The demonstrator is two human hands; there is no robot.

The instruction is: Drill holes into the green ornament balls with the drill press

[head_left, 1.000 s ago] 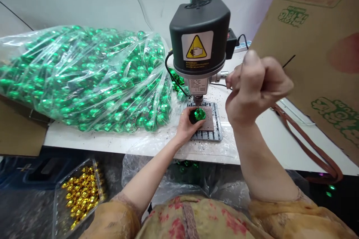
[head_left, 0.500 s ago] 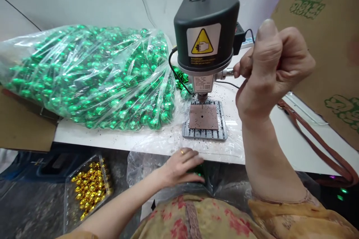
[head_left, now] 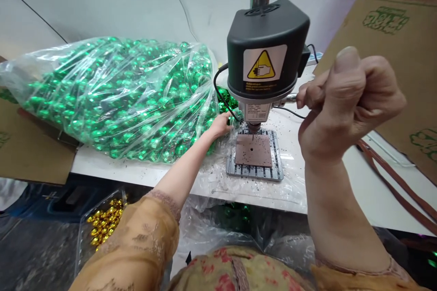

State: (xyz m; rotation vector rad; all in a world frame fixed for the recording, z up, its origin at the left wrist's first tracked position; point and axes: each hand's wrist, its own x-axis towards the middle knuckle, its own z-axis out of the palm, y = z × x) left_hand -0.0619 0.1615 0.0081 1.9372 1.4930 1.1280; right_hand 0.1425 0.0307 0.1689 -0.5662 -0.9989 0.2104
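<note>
My right hand [head_left: 355,104] is closed around the metal lever [head_left: 290,98] on the side of a small black drill press [head_left: 268,50]. Below its chuck and thin bit, a brown square board [head_left: 251,157] with a dark hole lies on the slotted metal base [head_left: 232,168]. My left hand [head_left: 221,126] reaches to the mouth of a clear plastic bag [head_left: 136,100] full of shiny green faceted balls, just left of the drill. Its fingertips are among the balls there and mostly hidden, so I cannot tell whether it holds one.
Dark shavings litter the white table [head_left: 211,186] around the base. A clear tub of gold balls [head_left: 105,223] stands low at left. Beneath the table edge, more green balls [head_left: 235,213] lie in clear plastic. A cardboard box [head_left: 385,54] and brown strap [head_left: 392,177] are at right.
My left hand has moved from the table's front edge up and forward to the bag's mouth beside the drill. My right hand stays on the lever. The view has shifted slightly.
</note>
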